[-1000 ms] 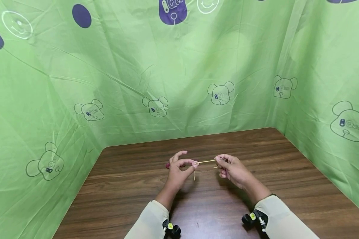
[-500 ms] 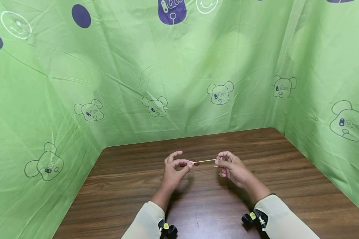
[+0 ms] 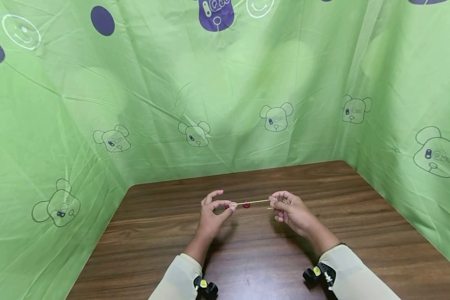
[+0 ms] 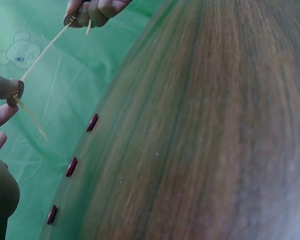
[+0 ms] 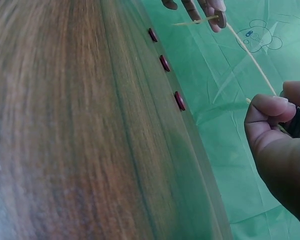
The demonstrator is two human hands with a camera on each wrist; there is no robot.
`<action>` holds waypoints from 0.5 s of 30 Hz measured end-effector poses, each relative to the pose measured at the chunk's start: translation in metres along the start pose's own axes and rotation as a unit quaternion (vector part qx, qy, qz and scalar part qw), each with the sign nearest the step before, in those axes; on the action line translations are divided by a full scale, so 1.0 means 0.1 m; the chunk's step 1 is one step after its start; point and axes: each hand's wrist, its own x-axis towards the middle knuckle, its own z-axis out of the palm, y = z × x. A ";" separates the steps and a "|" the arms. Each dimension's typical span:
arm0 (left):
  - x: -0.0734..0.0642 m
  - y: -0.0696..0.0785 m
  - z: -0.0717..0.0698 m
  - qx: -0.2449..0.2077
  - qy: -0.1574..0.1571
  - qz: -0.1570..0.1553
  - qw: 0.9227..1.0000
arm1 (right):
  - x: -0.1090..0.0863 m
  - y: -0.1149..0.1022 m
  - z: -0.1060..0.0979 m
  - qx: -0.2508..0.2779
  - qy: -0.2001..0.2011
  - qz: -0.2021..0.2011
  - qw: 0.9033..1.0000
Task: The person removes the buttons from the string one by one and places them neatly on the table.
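Observation:
A thin yellow string [image 3: 253, 202] runs nearly straight between my two hands above the table. At its left end my left hand [image 3: 211, 214] pinches a brown, button-like disc [image 5: 221, 20] between thumb and forefinger, other fingers raised. The string passes at this disc, and a short loose tail [image 4: 34, 121] hangs beyond it. My right hand [image 3: 292, 211] pinches the string's other end, together with dark round discs [image 5: 297, 121] that its fingers partly hide. Another short string end pokes out below the right fingers.
Dark red discs lie in a row on the brown wooden table [image 3: 165, 241]; the right wrist view shows a near one [image 5: 179, 101], a middle one [image 5: 164, 63] and a far one [image 5: 152, 35]. Green printed cloth [image 3: 225, 83] hangs around the table's back and sides.
My left hand has moved left, away from the right hand, so the string span between them is longer. A red disc on the table has come into sight. The right hand stays nearly still.

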 end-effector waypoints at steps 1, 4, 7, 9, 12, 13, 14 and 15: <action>0.00 -0.01 0.00 -0.001 0.002 0.000 1.000 | 0.00 0.00 0.00 0.002 -0.001 -0.001 1.000; 0.00 -0.02 -0.01 -0.001 0.005 -0.003 1.000 | 0.00 0.00 -0.01 0.005 -0.004 -0.004 1.000; 0.00 -0.02 -0.03 0.002 0.007 -0.005 1.000 | 0.00 -0.01 -0.01 0.008 -0.006 -0.007 1.000; -0.01 -0.02 -0.04 0.005 0.008 -0.007 1.000 | -0.01 -0.01 -0.01 0.009 -0.008 -0.008 1.000; -0.01 0.00 -0.07 0.005 0.007 -0.012 1.000 | -0.01 -0.02 -0.01 0.011 -0.011 -0.009 1.000; -0.01 0.00 -0.07 0.004 0.006 -0.013 1.000 | -0.01 -0.02 -0.01 0.011 -0.012 -0.009 1.000; -0.01 0.00 -0.08 0.003 0.006 -0.014 1.000 | -0.01 -0.02 -0.01 0.011 -0.012 -0.009 1.000; -0.01 -0.01 -0.09 0.003 0.006 -0.012 1.000 | -0.01 -0.02 -0.02 0.010 -0.011 -0.009 1.000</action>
